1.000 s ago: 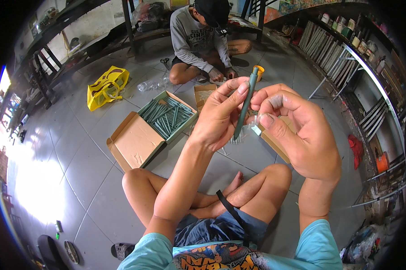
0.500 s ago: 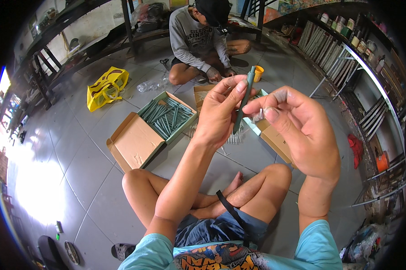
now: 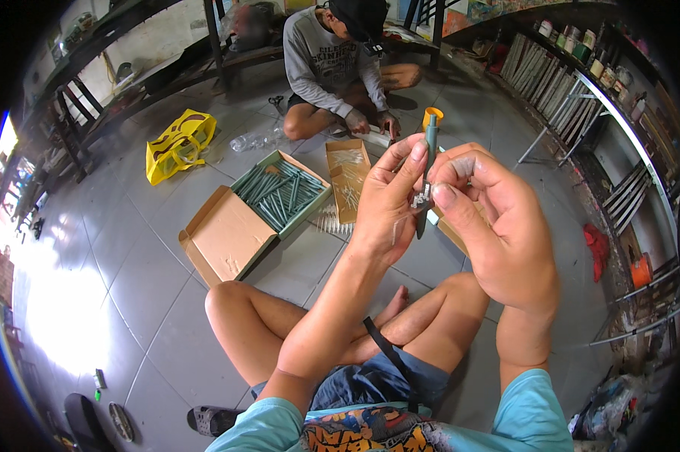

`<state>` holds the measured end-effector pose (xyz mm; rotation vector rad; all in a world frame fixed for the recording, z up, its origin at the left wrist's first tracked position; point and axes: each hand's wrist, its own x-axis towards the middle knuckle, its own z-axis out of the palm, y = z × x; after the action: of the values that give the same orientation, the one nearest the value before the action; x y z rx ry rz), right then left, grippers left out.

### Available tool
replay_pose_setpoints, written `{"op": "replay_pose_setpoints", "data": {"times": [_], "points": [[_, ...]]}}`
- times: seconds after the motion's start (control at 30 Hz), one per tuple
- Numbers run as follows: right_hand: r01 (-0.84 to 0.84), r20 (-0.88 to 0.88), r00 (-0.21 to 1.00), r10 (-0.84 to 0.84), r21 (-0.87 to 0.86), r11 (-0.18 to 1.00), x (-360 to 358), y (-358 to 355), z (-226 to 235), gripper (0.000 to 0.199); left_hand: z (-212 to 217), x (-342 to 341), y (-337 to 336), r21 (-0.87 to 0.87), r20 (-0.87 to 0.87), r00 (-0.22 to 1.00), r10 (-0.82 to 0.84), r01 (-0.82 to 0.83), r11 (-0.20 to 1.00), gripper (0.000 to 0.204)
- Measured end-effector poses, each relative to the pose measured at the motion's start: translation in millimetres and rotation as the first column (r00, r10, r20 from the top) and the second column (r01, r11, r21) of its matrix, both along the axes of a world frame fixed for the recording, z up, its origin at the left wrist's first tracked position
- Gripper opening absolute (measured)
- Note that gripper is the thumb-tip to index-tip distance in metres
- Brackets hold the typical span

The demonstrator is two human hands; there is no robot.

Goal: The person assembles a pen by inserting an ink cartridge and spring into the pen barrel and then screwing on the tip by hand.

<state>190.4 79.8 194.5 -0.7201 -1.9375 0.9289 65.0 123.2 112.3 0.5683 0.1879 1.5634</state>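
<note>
While your L hand (image 3: 385, 197) grips the slim green plastic-looking pen (image 3: 431, 135), steady your R hand (image 3: 500, 222) beside pen's middle; R hold: can't tell.

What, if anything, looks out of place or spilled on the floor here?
A cluster of small clear pieces lies on the floor beside the narrow cardboard box, not inside it; spilled or set there, I cannot tell. A crumpled red item, perhaps cloth, also lies at right.

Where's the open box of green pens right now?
In the head view, the pen box is on the floor, left of centre, between the yellow bag and smaller brown box.
</note>
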Motion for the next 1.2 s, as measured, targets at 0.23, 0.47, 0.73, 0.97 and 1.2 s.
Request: {"op": "replay_pose_setpoints", "data": {"times": [0.23, 0.47, 0.73, 0.97, 1.2], "points": [[0.174, 0.055, 0.981, -0.186, 0.173, 0.97, 8.2, 1.7, -11.5, 0.006, 0.3, 7.8, -8.4, -0.079, 0.004, 0.997, 0.082, -0.082, 0.994, 0.027], [0.163, 0.022, 0.985, -0.172, 0.221, 0.962, 8.0, -21.0, -7.9, 0.007, -4.7, 0.2, -7.2, -0.099, -0.064, 0.987, 0.145, -0.151, 0.984, 0.027], [0.082, 0.062, 0.993, -0.105, 0.292, 0.953, 8.3, -38.0, -6.5, 0.011, -18.3, -9.6, 4.2, -0.113, 0.006, 0.988, 0.151, -0.15, 0.982, 0.023], [0.126, 0.026, 0.99, -0.138, 0.264, 0.956, 12.5, -32.8, -8.6, 0.009, -17.6, -17.6, -3.8, -0.035, 0.014, 0.998, 0.056, -0.055, 0.998, 0.025], [-0.017, -0.043, 0.999, 0.02, 0.054, 0.998, 14.7, -13.5, -9.9, 0.005, -12.3, -29.3, -8.5, 0.096, -0.05, 0.981, -0.185, 0.189, 0.977, 0.025]]}}
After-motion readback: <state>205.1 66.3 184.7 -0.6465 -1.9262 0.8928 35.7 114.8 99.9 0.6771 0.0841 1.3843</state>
